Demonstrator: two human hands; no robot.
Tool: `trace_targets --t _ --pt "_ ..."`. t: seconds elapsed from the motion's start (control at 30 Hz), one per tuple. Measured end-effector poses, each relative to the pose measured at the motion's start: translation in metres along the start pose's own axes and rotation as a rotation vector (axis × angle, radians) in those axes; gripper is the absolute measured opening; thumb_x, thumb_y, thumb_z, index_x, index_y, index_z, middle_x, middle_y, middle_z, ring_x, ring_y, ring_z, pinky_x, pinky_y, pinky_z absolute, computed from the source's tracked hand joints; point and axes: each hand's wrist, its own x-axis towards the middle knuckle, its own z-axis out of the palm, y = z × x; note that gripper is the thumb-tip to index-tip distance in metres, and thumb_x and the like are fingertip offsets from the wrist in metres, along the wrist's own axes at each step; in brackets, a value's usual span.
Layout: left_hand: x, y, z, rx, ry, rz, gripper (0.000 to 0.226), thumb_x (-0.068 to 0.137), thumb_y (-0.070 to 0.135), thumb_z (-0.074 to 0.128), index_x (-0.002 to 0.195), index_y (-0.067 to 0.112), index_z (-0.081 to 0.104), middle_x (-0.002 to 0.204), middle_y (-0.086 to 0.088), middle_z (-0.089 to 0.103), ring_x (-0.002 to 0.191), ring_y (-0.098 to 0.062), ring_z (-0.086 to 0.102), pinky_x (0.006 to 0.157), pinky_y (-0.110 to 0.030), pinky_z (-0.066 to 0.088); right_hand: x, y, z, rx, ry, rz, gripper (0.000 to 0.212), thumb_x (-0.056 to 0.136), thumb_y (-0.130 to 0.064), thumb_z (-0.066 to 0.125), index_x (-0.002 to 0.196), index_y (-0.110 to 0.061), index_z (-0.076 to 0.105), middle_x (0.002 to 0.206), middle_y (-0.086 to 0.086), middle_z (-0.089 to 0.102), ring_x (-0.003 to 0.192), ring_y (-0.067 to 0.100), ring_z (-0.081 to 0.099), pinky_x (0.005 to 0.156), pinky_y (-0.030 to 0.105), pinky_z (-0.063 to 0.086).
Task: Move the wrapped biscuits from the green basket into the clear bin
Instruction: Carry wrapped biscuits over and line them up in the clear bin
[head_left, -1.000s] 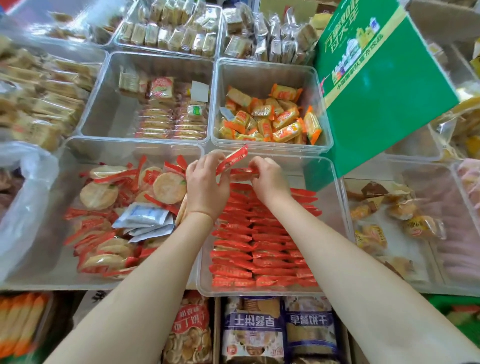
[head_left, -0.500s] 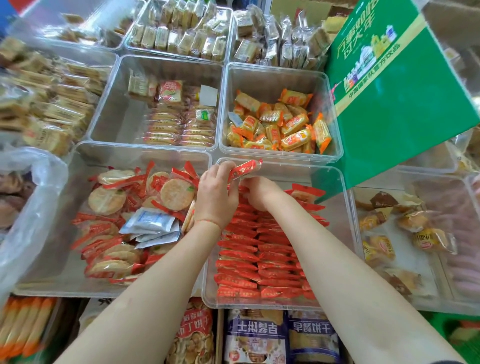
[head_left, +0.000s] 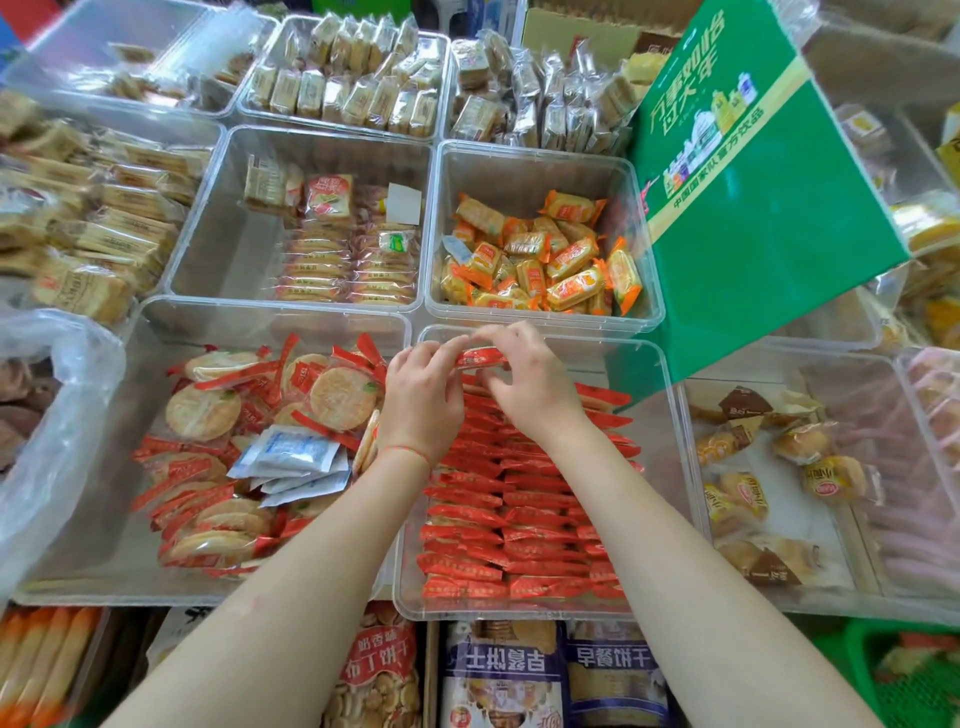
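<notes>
A clear bin (head_left: 670, 426) in front of me holds several red-wrapped biscuits (head_left: 498, 525) stacked in neat rows. Both hands hover over its far end. My left hand (head_left: 423, 400) and my right hand (head_left: 530, 384) together pinch one red-wrapped biscuit packet (head_left: 480, 357), held level just above the rows near the bin's far rim. The green basket (head_left: 904, 675) shows only as a corner at the bottom right, with a few packets inside.
A second clear bin (head_left: 104, 519) to the left holds loose round biscuits in red wrappers and white sachets. Behind are bins of orange-wrapped snacks (head_left: 540, 260) and flat crackers. A green carton (head_left: 753, 208) leans at the right. Bagged biscuits lie below the front edge.
The packet was tilted up in my left hand; now both hands hold it level and farther back over the bin. The camera has shifted slightly downward.
</notes>
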Motion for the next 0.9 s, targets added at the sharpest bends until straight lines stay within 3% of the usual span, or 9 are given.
trace_targets --t 0.07,0.17,0.33,0.43,0.53,0.67,0.77,0.83,0.9 --pt "0.0 0.0 -0.001 -0.003 -0.023 -0.01 0.053 0.083 -0.002 0.055 0.134 0.012 0.057 0.105 -0.006 0.064 0.098 -0.026 0.058 0.102 -0.043 0.041 0.002 0.007 0.004 -0.046 0.028 0.046 0.028 0.091 -0.01 0.061 0.118 -0.019 0.065 0.112 0.002 0.061 0.1 0.022 0.061 0.081 0.036 0.053" --pt "0.0 0.0 -0.002 -0.016 -0.059 -0.049 0.067 0.079 0.001 0.054 0.144 0.015 0.045 0.111 -0.004 0.062 0.103 -0.023 0.055 0.107 -0.043 0.037 -0.001 0.024 0.01 -0.095 0.046 0.188 0.026 0.094 -0.008 0.056 0.117 -0.015 0.068 0.111 0.006 0.064 0.101 0.025 0.062 0.081 0.031 0.048" --pt "-0.001 0.0 -0.003 -0.02 -0.093 -0.053 0.066 0.08 0.007 0.052 0.145 0.015 0.043 0.123 -0.003 0.06 0.117 -0.02 0.052 0.113 -0.043 0.03 -0.002 0.023 0.024 -0.066 -0.04 0.218 0.033 0.095 -0.005 0.048 0.119 -0.013 0.07 0.114 0.008 0.067 0.106 0.025 0.062 0.087 0.027 0.044" --pt "0.0 0.0 -0.002 -0.005 -0.101 -0.059 0.065 0.079 0.012 0.052 0.144 0.016 0.045 0.128 -0.002 0.058 0.122 -0.019 0.049 0.116 -0.04 0.026 0.002 0.016 0.031 -0.091 -0.09 0.191 0.033 0.096 -0.004 0.046 0.118 -0.012 0.07 0.109 0.011 0.065 0.101 0.029 0.062 0.087 0.036 0.049" --pt "0.0 0.0 -0.001 0.014 -0.111 -0.057 0.066 0.078 0.013 0.052 0.143 0.017 0.044 0.134 -0.002 0.054 0.126 -0.018 0.046 0.117 -0.037 0.022 0.005 0.013 0.035 -0.228 -0.139 0.141 0.028 0.096 -0.005 0.046 0.111 -0.01 0.069 0.099 0.01 0.058 0.093 0.031 0.058 0.077 0.04 0.05" --pt "0.001 0.0 -0.003 0.024 -0.116 -0.053 0.067 0.075 0.016 0.049 0.142 0.018 0.046 0.135 -0.001 0.053 0.128 -0.018 0.045 0.117 -0.034 0.018 0.005 0.01 0.036 -0.376 -0.071 0.081 0.012 0.092 -0.003 0.052 0.087 -0.002 0.063 0.085 0.008 0.047 0.087 0.03 0.053 0.062 0.034 0.031" --pt "0.001 -0.001 -0.001 0.02 -0.126 -0.064 0.067 0.075 0.017 0.048 0.142 0.018 0.045 0.137 0.0 0.052 0.13 -0.017 0.043 0.118 -0.034 0.018 0.004 0.006 0.035 -0.396 -0.012 0.063 0.007 0.081 0.006 0.061 0.078 0.001 0.063 0.079 0.014 0.057 0.078 0.034 0.058 0.058 0.037 0.04" --pt "0.001 -0.002 0.0 0.009 -0.126 -0.085 0.067 0.076 0.018 0.048 0.142 0.019 0.045 0.139 0.0 0.051 0.132 -0.016 0.041 0.118 -0.034 0.016 0.0 0.0 0.037 -0.447 -0.029 0.017 0.018 0.061 0.011 0.075 0.063 0.0 0.061 0.065 0.013 0.057 0.059 0.033 0.06 0.047 0.034 0.045" --pt "0.001 -0.001 0.0 -0.001 -0.124 -0.098 0.067 0.075 0.02 0.046 0.142 0.019 0.045 0.139 0.0 0.051 0.132 -0.015 0.04 0.118 -0.033 0.016 -0.005 -0.006 0.041 -0.517 -0.058 0.006 0.024 0.053 0.008 0.081 0.058 -0.004 0.061 0.06 0.009 0.056 0.054 0.028 0.059 0.043 0.03 0.045"
